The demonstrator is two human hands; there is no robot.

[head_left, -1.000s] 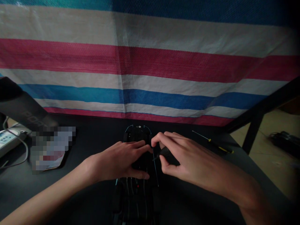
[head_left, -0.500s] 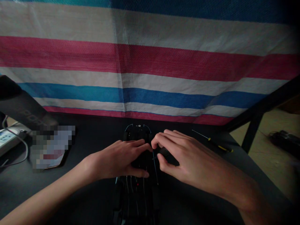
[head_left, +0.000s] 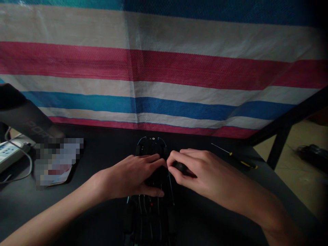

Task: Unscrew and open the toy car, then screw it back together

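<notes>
A long black toy car (head_left: 151, 218) with pale blue edging lies on the dark table, pointing away from me. It seems to be underside up. Across its middle rests my left hand (head_left: 135, 176), fingers bent over the body and thumb lying apart on it, holding it in place. At the car's right side my right hand (head_left: 194, 171) is closed, thumb and index finger pinched around a small black rounded piece (head_left: 180, 166). That piece is partly hidden and its kind is unclear. The right fingertips meet the car's edge near the left index finger.
A screwdriver (head_left: 239, 160) with a black and yellow handle lies to the right. At left are a phone-like flat object (head_left: 60, 164), blurred out, a grey cylinder (head_left: 38, 119) and a white power strip (head_left: 11, 148) with a cable. Striped sheeting (head_left: 164, 68) hangs behind the table.
My right thumb and fingers have drawn together around the black piece, and its ribbed side shows less. The left hand stays on the car. The whole view has shifted slightly.
</notes>
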